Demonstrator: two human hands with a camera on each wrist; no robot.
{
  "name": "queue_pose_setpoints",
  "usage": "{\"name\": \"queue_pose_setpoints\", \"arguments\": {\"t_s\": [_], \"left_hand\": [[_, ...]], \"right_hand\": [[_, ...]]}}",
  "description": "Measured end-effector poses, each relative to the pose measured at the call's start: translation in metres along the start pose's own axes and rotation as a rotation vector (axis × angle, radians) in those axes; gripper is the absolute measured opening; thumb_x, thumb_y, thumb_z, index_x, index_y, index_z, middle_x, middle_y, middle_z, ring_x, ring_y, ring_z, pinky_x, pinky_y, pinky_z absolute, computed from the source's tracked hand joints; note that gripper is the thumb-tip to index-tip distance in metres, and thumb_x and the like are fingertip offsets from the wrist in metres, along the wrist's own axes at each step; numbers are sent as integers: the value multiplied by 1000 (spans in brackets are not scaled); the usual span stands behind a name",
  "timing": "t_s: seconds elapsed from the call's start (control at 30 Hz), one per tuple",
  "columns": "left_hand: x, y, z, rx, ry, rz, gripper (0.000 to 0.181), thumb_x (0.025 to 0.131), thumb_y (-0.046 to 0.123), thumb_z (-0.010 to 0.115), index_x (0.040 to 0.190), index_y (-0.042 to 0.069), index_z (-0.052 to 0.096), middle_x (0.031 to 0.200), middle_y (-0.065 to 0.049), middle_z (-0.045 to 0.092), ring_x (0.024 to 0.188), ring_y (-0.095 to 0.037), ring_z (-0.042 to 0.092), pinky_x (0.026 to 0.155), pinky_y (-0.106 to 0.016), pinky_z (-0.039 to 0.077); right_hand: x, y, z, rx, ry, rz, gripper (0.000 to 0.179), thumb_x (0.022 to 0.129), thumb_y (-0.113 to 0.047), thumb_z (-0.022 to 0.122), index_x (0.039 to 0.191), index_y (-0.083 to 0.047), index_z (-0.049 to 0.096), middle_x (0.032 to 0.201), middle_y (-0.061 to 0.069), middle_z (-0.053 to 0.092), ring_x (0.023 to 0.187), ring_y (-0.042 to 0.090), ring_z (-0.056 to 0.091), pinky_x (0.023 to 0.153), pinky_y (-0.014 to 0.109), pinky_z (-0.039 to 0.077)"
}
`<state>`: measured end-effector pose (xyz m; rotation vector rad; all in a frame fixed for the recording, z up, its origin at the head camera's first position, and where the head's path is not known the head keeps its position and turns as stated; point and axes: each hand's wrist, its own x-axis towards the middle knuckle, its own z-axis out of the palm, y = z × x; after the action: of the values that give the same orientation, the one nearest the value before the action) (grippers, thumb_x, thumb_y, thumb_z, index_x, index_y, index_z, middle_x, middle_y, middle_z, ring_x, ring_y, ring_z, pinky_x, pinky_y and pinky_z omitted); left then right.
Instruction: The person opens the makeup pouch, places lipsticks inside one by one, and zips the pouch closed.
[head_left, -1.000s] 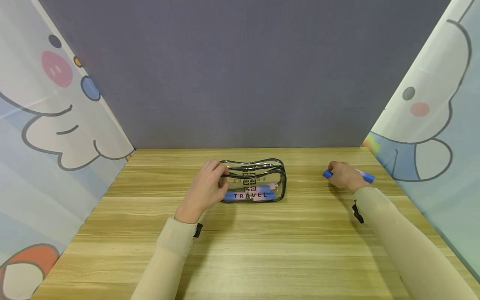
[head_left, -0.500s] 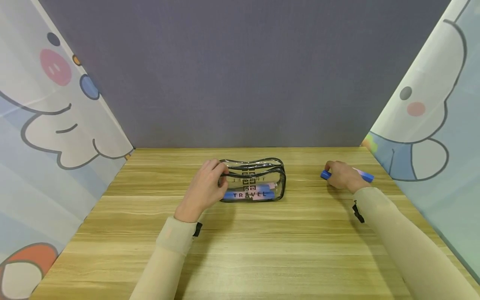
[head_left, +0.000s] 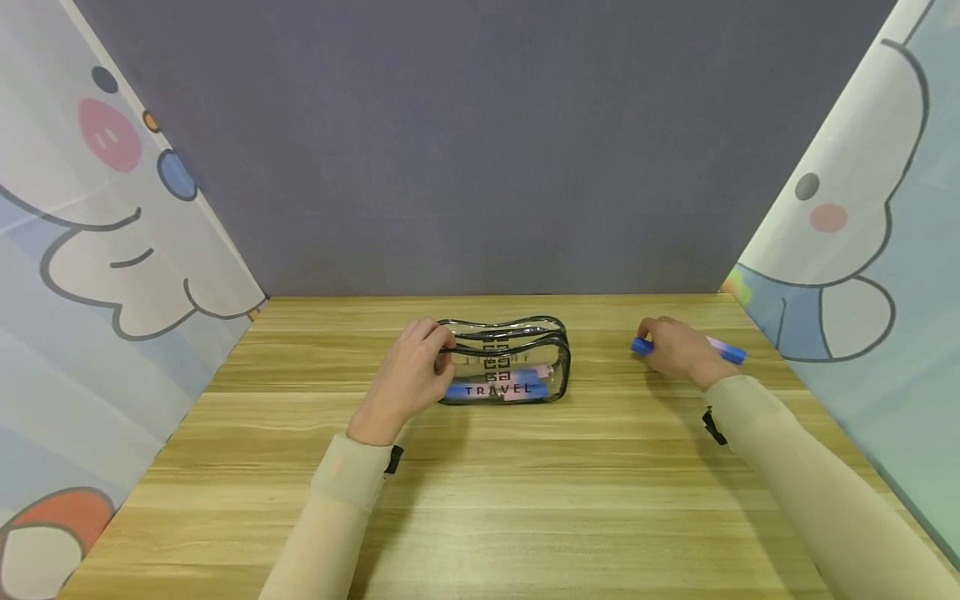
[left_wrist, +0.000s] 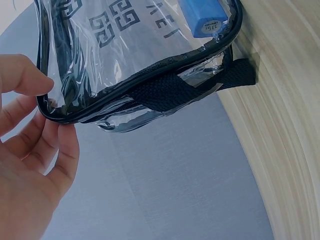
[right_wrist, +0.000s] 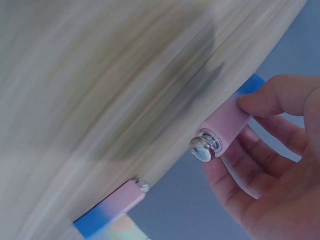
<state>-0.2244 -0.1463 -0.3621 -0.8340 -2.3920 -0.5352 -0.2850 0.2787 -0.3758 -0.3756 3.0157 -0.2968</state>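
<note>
My left hand [head_left: 408, 367] pinches the upper left corner of a clear, black-trimmed travel pouch [head_left: 558, 367] between thumb and fingers. The word TRAVEL is printed on its front. Pink-and-blue tubes [head_left: 457, 391] lie inside, and one tube's blue end [left_wrist: 200, 17] shows in the left wrist view. Over on the right, my right hand [head_left: 678, 350] grips a pink-to-blue tube [right_wrist: 227, 120] with a silver neck and shiny round knob. Its blue end pokes out beyond the fingertips in the head view.
A second pink-to-blue tube [right_wrist: 110, 210] lies on the wooden table [head_left: 525, 483] just beyond the right hand. The table's far edge meets a grey panel [head_left: 495, 150]. Cartoon-printed curtains [head_left: 862, 250] flank both sides.
My right hand has shifted slightly left with its tube, while the other tube stays behind on the table. The left hand keeps its grip on the pouch, nearly still.
</note>
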Motion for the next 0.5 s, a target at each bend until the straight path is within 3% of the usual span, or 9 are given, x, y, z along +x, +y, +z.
{"name": "queue_pose_setpoints", "arguments": {"t_s": [0.1, 0.5], "left_hand": [[0, -1, 1, 2, 0, 1, 16, 81, -7, 68, 93, 4, 65, 88, -5, 57, 79, -22, 46, 70, -33, 42], [0, -1, 2, 4, 2, 0, 16, 80, -7, 69, 92, 3, 66, 88, -5, 57, 79, -22, 47, 70, -33, 42]], "right_hand": [[0, -7, -1, -12, 12, -8, 36, 92, -14, 69, 123, 2, 60, 117, 26, 62, 104, 44, 62, 86, 62, 50], [-1, -26, -3, -13, 56, -95, 37, 84, -3, 69, 120, 3, 62, 106, 20, 62, 90, 35, 62, 83, 55, 51]]}}
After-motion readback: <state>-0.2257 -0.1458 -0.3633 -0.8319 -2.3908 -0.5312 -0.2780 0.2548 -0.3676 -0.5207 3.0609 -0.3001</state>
